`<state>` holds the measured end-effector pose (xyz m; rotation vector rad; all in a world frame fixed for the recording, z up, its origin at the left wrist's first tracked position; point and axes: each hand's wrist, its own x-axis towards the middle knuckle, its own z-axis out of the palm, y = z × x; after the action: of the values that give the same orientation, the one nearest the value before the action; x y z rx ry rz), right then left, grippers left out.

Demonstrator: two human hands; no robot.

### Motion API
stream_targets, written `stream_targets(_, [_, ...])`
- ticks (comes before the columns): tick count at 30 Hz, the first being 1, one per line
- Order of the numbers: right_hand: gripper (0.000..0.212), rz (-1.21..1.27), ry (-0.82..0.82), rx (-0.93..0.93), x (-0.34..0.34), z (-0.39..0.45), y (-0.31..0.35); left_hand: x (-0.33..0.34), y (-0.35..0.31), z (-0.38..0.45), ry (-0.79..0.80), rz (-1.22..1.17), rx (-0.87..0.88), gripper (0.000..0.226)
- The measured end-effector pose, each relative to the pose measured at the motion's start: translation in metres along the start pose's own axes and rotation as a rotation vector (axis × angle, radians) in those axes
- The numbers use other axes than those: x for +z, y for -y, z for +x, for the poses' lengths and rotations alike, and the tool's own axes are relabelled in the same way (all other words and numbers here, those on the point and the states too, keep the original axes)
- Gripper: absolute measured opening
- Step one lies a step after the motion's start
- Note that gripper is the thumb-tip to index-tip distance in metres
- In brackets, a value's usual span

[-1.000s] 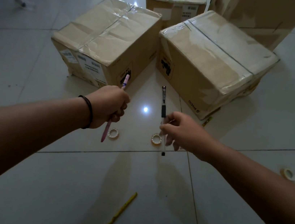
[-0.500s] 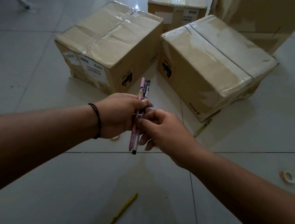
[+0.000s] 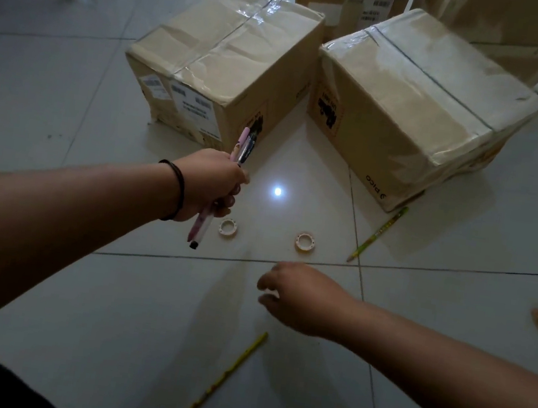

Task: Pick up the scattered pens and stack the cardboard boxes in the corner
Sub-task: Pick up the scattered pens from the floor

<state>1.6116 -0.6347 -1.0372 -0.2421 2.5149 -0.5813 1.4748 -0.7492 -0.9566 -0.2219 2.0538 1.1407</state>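
Pencil (image 3: 223, 379) at lower centre of the frame, yellow, lying on the tiled floor (image 3: 77, 280) with its long axis running from lower left to upper right; its upper end sits just below and slightly left of my right hand (image 3: 299, 299). That hand hovers above the floor with fingers loosely curled and parted, holding nothing, knuckles toward the right of the frame. My left hand (image 3: 209, 185), at centre left, is clamped on two pens (image 3: 242, 146), one pink and one dark, gripped together so that both ends stick out of the fist. I judge the right hand the nearer one for the pencil: the reach runs down and a little left in the frame, and the fingers would need to close across the shaft, not along it. A second pencil (image 3: 379, 233) lies right of centre, its upper end touching or nearly touching the base of the right box (image 3: 410, 95), same diagonal. The left box (image 3: 226, 56) stands at upper centre, apart from its neighbour. Tape rolls (image 3: 228, 227) lie between the hands.
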Motion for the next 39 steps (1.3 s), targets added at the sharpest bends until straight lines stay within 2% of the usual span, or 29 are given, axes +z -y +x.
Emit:
stream_targets(3, [0.034, -0.105, 0.164, -0.047, 0.03, 0.01, -0.004, -0.006, -0.001, -0.006, 0.03, -0.024, 0.0, 0.019])
stream_targets(5, [0.034, -0.121, 0.205, -0.062, 0.041, 0.019, -0.004, -0.007, 0.0, -0.007, 0.04, -0.007, 0.02, 0.02])
stream_targets(9, [0.035, -0.215, 0.169, -0.195, 0.052, 0.03, 0.004, -0.006, -0.001, -0.006, 0.055, 0.045, 0.053, 0.026])
stream_targets(13, [0.046, -0.316, 0.162, -0.316, 0.062, 0.029, 0.012, -0.004, -0.002, -0.008, 0.082, 0.034, 0.031, 0.01])
stream_targets(16, [0.05, -0.382, 0.173, -0.357, 0.068, 0.023, 0.01, -0.004, -0.003, -0.007, 0.083, 0.026, 0.02, 0.012])
stream_targets(23, [0.032, -0.381, 0.182, -0.31, 0.077, 0.02, 0.005, -0.002, -0.002, -0.002, 0.076, 0.029, 0.026, 0.022])
stream_targets(26, [0.018, -0.402, 0.16, -0.343, 0.078, 0.02, 0.001, -0.001, -0.003, -0.002, 0.073, 0.013, 0.018, 0.022])
stream_targets(29, [0.014, -0.407, 0.181, -0.352, 0.078, 0.021, -0.002, -0.002, -0.002, -0.001, 0.067, -0.002, 0.016, 0.028])
stream_targets(32, [0.017, -0.344, 0.212, -0.318, 0.073, 0.021, -0.003, -0.001, -0.003, -0.002, 0.07, -0.045, 0.011, 0.027])
stream_targets(34, [0.021, -0.21, 0.189, -0.233, 0.062, 0.02, -0.004, -0.001, -0.004, -0.001, 0.07, -0.066, 0.019, 0.023])
stream_targets(36, [0.021, -0.021, 0.127, -0.093, 0.044, 0.018, -0.008, -0.001, -0.004, 0.0, 0.065, -0.067, 0.03, 0.02])
stream_targets(39, [0.019, 0.201, -0.056, 0.072, 0.016, 0.016, -0.022, -0.002, -0.004, 0.003, 0.063, -0.101, 0.028, 0.018])
